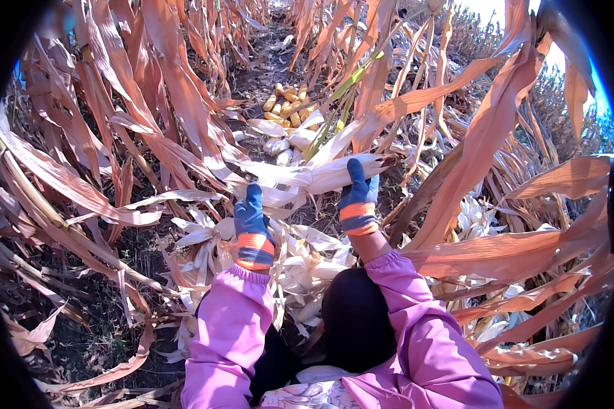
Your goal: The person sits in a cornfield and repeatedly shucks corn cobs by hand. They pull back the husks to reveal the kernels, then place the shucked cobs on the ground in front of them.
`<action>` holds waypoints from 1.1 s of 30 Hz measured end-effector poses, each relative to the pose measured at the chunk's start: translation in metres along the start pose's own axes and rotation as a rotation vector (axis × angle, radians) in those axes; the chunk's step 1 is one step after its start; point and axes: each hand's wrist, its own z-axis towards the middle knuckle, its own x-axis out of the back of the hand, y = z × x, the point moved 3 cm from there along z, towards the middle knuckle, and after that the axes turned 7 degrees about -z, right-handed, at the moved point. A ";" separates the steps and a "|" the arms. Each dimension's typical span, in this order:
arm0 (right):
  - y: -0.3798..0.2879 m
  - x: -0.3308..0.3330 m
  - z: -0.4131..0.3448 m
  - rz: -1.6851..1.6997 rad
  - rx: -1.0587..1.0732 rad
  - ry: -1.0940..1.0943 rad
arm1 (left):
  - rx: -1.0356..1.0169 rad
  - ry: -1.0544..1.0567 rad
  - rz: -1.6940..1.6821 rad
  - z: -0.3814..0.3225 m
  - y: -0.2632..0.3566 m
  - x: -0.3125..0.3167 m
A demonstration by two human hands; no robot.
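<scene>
Both hands wear dark blue gloves with orange and grey cuffs. My right hand point(358, 191) grips a corn ear in its pale husk point(332, 175), near the end with the dark silk. My left hand point(253, 214) is closed on loose husk leaves point(279, 179) that stretch out to the left of that ear. Its thumb points up and the fingertips are hidden. Beyond the hands, a pile of husked yellow corn cobs point(288, 108) lies on the ground, with several ears still in white husks point(285, 148) on its near side.
Dry corn stalks and long leaves point(169, 76) stand close on the left, and more leaves point(491, 250) reach in from the right. A heap of stripped husks point(307, 271) lies between the hands and my knees point(358, 317). Bare soil point(256, 82) shows between the rows.
</scene>
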 end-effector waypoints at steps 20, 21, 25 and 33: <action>-0.025 -0.062 -0.066 -0.766 0.488 -0.607 | 0.633 -0.622 -0.799 -0.050 -0.012 -0.050; -0.027 -0.063 -0.069 -0.796 0.539 -0.665 | 0.605 -0.612 -0.798 -0.047 -0.008 -0.049; -0.024 -0.065 -0.073 -0.791 0.645 -0.852 | 0.511 -0.459 -0.808 -0.039 0.005 -0.038; -0.027 -0.059 -0.068 -1.044 0.647 -0.969 | 0.254 -0.553 -0.844 -0.020 0.028 -0.025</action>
